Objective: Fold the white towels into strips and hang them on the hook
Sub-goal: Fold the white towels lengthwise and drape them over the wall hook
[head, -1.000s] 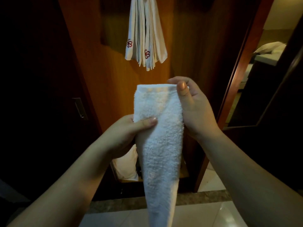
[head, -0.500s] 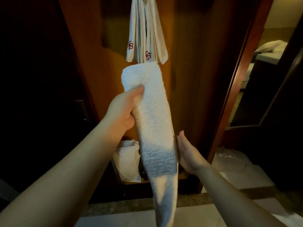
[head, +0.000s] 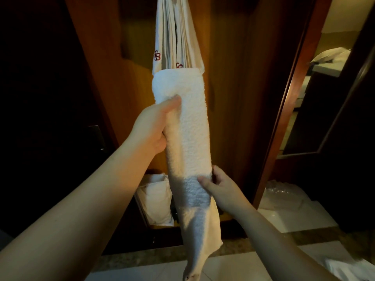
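The folded white towel (head: 188, 126) stands nearly upright in front of the wooden panel (head: 233, 78), held between both hands. The left hand (head: 151, 126) grips its upper left edge, thumb (head: 172, 102) pressed across the front of the terry and the other fingers hidden behind the cloth. The right hand (head: 220, 187) pinches the strip lower down at its right edge, thumb (head: 205, 182) lying on the front and the fingers curled round the back. The towel's rounded top fold sits just below, and partly in front of, the hanging towels (head: 176, 37), which carry small red embroidered marks. The held towel is a long narrow strip of nubby pile, brightly lit in its upper part and shadowed below the right thumb, with its loose tail tapering down towards the pale tiled floor (head: 233, 266). Behind it, low down, a white cloth bundle (head: 156, 199) sits in a dark recess
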